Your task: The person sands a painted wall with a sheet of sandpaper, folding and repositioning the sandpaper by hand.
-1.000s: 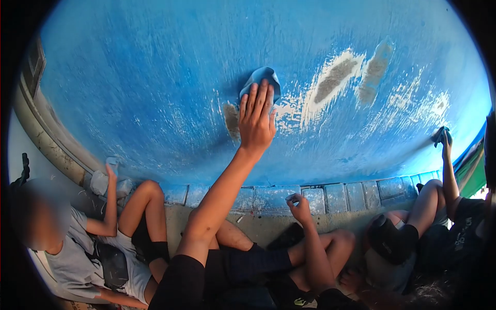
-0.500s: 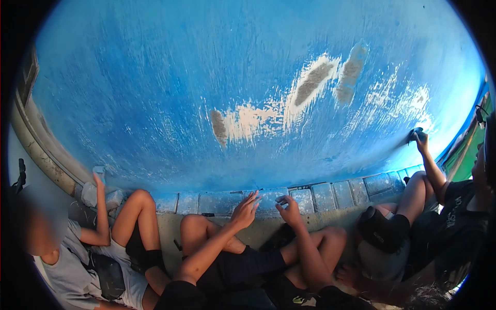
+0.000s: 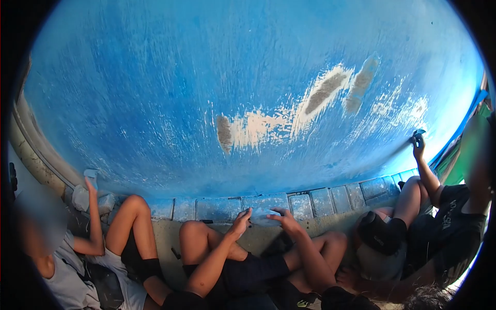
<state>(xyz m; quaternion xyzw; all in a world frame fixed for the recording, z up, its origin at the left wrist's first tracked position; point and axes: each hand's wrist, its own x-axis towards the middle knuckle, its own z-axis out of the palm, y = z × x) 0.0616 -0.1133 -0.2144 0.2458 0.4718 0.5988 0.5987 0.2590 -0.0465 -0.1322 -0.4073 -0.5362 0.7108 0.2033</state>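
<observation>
In front of my crossed legs, a thin pale blue-grey sheet (image 3: 264, 217), which looks like sandpaper, is stretched between my two hands. My left hand (image 3: 239, 224) pinches its left end. At the other end, my right hand (image 3: 287, 222) grips it with thumb and forefinger. Beyond the sheet rises a blue painted wall (image 3: 155, 93), worn through to white in the middle and right, with several grey bare patches. Both hands are off the wall, above the brick ledge at its foot.
Grey-blue bricks (image 3: 214, 209) line the wall's foot. At left, a person's hand (image 3: 92, 182) presses a pale sheet to the wall. At right, another person's hand (image 3: 418, 148) holds a dark piece against it. A dark cap-like object (image 3: 377, 232) lies near that person's legs.
My hands, raised with fingers apart before, have come lower and now hold the sheet between them. The view has shifted slightly. Both neighbours' hands stay at the wall.
</observation>
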